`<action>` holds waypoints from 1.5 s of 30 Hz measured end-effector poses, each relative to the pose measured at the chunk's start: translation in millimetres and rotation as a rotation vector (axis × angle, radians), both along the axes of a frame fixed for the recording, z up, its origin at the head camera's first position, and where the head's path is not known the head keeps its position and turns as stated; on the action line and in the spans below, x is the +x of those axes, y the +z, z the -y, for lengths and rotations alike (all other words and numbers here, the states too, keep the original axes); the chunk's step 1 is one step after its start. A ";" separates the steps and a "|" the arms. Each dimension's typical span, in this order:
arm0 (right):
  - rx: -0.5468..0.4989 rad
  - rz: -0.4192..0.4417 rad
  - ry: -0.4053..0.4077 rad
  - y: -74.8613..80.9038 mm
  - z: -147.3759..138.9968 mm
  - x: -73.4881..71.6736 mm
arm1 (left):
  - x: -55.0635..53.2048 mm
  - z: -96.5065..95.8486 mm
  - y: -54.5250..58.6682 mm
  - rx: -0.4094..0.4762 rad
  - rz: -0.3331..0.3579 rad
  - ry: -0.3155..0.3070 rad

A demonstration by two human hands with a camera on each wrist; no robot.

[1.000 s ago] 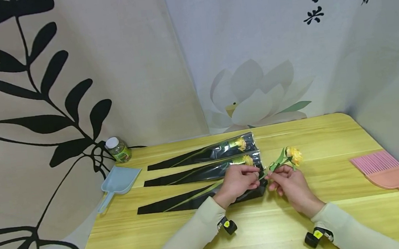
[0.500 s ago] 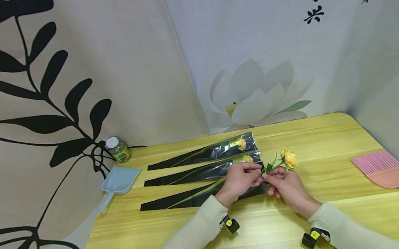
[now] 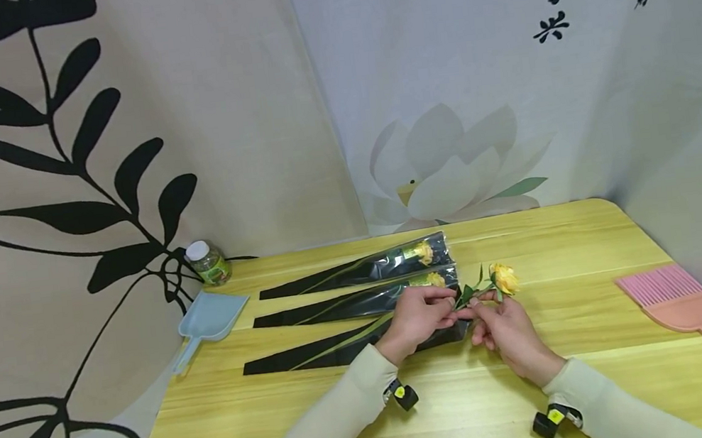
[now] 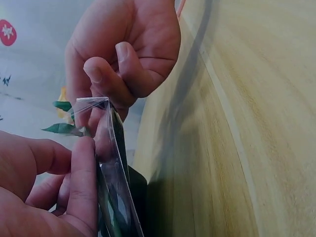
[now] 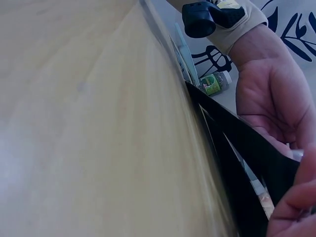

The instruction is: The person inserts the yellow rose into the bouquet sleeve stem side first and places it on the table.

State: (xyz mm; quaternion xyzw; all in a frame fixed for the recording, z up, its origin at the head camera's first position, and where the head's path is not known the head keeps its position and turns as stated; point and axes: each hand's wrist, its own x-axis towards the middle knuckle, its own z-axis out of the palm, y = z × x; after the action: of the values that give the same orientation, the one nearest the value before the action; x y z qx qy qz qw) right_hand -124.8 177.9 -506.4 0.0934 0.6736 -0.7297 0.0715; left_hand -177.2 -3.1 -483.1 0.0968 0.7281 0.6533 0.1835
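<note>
A yellow flower (image 3: 503, 278) with green leaves lies tilted at the mouth of a black flower sleeve with a clear front (image 3: 314, 355), the nearest of three. Its stem runs down inside the sleeve, and the bloom stays outside. My right hand (image 3: 519, 338) pinches the stem just below the bloom. My left hand (image 3: 414, 319) pinches the sleeve's open edge, its upper part hidden under the fingers. In the left wrist view the sleeve's clear film (image 4: 104, 116) stands between both hands, leaves (image 4: 61, 128) poking out beside it. The right wrist view shows the sleeve's black back (image 5: 247, 140) raised off the table.
Two filled sleeves, a far one (image 3: 357, 272) and a middle one (image 3: 341, 308), lie behind, each with a yellow flower. A blue dustpan (image 3: 215, 315) and lidded jar (image 3: 209, 264) stand left. A pink brush (image 3: 684, 305) lies right on the wooden table (image 3: 461, 414).
The bloom has shifted left, closer to the sleeve's mouth, with my right hand moving slightly left along with it. My left hand keeps its grip on the edge; the sleeve shifted a little.
</note>
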 end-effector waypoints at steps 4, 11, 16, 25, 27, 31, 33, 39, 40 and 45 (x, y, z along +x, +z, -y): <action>-0.022 0.011 -0.071 3.4 0.5 0.4 | -1.1 0.9 -1.0 0.010 0.004 -0.003; -0.057 0.019 -0.123 9.5 -0.7 0.7 | -1.6 1.5 0.4 0.008 0.015 -0.003; -0.080 0.024 -0.140 9.4 -3.3 -0.1 | -1.9 1.9 1.2 0.010 0.015 -0.001; -0.059 0.018 -0.106 5.0 -5.4 -0.1 | -3.6 1.9 1.3 0.025 0.011 0.004; -0.050 0.016 -0.096 4.5 -5.4 0.0 | -4.1 1.3 0.5 0.034 0.011 0.003; -0.039 0.025 -0.077 3.1 -5.3 -0.1 | -4.2 0.7 0.9 0.033 0.010 -0.003; -0.036 0.028 -0.073 2.5 -4.7 -0.5 | -4.4 0.6 1.7 0.030 0.009 -0.004; -0.020 0.044 -0.072 0.7 0.3 -0.9 | -5.3 -1.5 3.6 0.031 -0.004 0.002; -0.022 0.051 -0.070 0.2 1.4 -0.9 | -5.4 -2.0 4.0 0.032 -0.006 0.002; -0.048 0.080 -0.064 -2.5 5.9 -1.3 | -6.3 -3.5 5.7 0.043 -0.002 0.004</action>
State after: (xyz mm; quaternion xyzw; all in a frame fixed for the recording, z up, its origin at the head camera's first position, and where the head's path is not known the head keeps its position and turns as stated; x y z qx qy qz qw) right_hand -126.1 172.1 -508.9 0.1423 0.6492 -0.7431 0.0773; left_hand -183.5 0.4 -477.5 0.1003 0.7143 0.6690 0.1794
